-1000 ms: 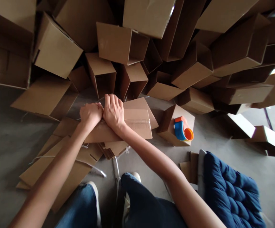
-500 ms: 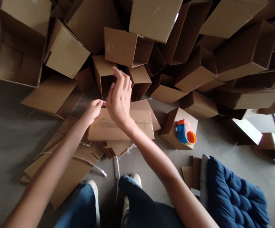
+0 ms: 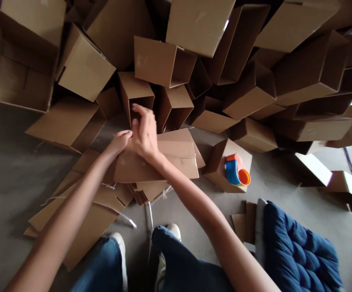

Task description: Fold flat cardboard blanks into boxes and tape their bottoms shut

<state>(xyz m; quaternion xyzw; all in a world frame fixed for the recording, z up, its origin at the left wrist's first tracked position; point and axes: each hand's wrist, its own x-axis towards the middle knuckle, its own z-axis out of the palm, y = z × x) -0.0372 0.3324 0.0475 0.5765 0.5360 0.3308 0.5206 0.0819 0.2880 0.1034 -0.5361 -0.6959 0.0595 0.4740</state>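
A closed brown cardboard box (image 3: pixel 176 156) lies in front of me on a stack of cardboard, with clear tape along its upper face. At its far left corner, my left hand (image 3: pixel 119 142) is closed, thumb and fingers pressed together. Whatever it pinches is hidden. My right hand (image 3: pixel 145 132) is open beside it, heel of the palm low over the left part of the box and fingers pointing up and away. A blue and orange tape dispenser (image 3: pixel 234 169) rests on another cardboard box (image 3: pixel 217 164) to the right.
Many open cardboard boxes (image 3: pixel 154 61) are heaped across the far side. Flattened cardboard (image 3: pixel 87 227) with white strapping (image 3: pixel 124 215) lies at the near left. A navy tufted cushion (image 3: pixel 300 247) is at the near right. My shoes (image 3: pixel 119 243) stand on the grey floor.
My right hand has moved left and down toward the box's left end, closer to my left hand. The left hand has shifted slightly, and the box's upper face has tilted a little.
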